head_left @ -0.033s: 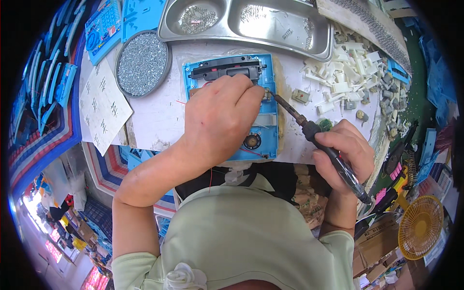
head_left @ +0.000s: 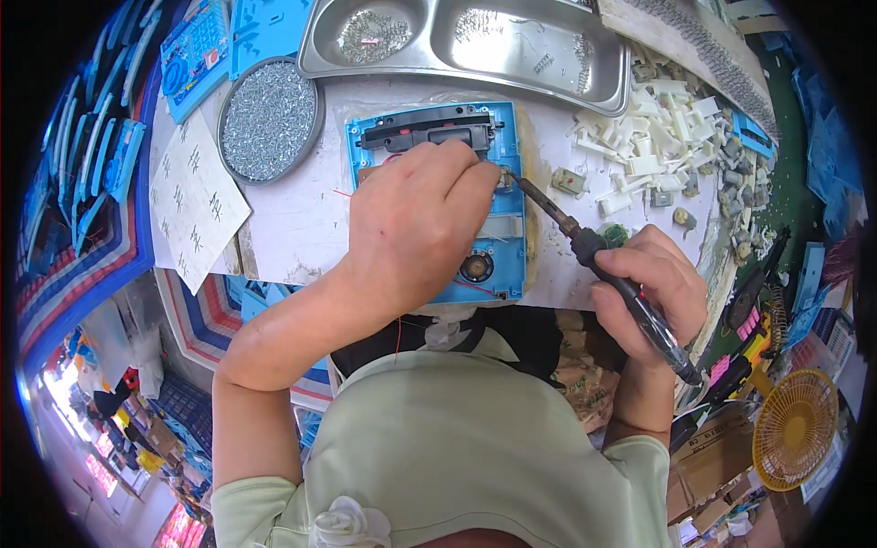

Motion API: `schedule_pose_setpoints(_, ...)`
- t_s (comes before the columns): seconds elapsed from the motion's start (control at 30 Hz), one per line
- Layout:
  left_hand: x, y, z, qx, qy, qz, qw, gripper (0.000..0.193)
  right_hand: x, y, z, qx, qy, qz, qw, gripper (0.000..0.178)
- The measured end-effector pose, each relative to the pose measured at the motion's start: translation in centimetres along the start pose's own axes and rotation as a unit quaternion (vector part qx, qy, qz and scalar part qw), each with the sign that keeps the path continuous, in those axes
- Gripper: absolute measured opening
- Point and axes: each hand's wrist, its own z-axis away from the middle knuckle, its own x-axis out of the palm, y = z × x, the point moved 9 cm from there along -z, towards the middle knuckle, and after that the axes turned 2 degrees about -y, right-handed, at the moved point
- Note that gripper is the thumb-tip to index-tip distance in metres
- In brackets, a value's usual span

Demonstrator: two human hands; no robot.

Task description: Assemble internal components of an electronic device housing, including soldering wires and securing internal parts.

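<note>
Grasped the iron (head_left: 589,245) in the right hand (head_left: 676,288), with thumb and fingers wrapped around its handle. Aimed its tip (head_left: 523,185) leftward at the right side of the case (head_left: 512,274), close to a metal part (head_left: 505,181). Held the left hand (head_left: 416,215) back-up over the middle of the case, with bent fingers near the tip. Could not tell the left hand's exact hold, hidden beneath it. Had the case open on the table (head_left: 288,224), with a black bar (head_left: 425,133) on its far side. Saw white pieces (head_left: 662,137) and motors (head_left: 734,173) to the right, a screw bowl (head_left: 316,142) to the left, a tray (head_left: 512,68) beyond.
</note>
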Motion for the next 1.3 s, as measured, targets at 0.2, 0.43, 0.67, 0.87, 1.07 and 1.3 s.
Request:
schedule_pose_setpoints(0.2,0.0,0.1,0.0,0.006,0.002,0.004,1.0,0.025,0.0,0.1,0.1,0.009,0.002,0.001,1.0,0.034)
schedule_pose_setpoints(0.43,0.0,0.0,0.2,0.011,0.026,0.012,1.0,0.024,-0.3,3.0,2.0,0.188,0.036,-0.116,0.975,0.029)
schedule_pose_setpoints(0.67,0.0,0.0,0.2,0.013,0.029,0.02,0.999,0.024,-0.7,4.3,3.7,0.269,0.13,-0.242,0.923,0.027)
schedule_pose_setpoints(0.87,0.1,-0.1,0.2,0.011,0.024,0.02,0.999,0.024,-0.7,3.6,3.2,0.241,0.106,-0.22,0.939,0.026)
schedule_pose_setpoints(1.07,0.0,0.0,0.2,0.01,0.024,0.011,1.0,0.023,-0.6,3.5,3.0,0.216,0.091,-0.191,0.953,0.026)
schedule_pose_setpoints(1.3,-0.1,0.0,0.2,0.009,0.03,0.007,0.999,0.022,-0.2,3.3,2.5,0.188,0.078,-0.188,0.961,0.026)
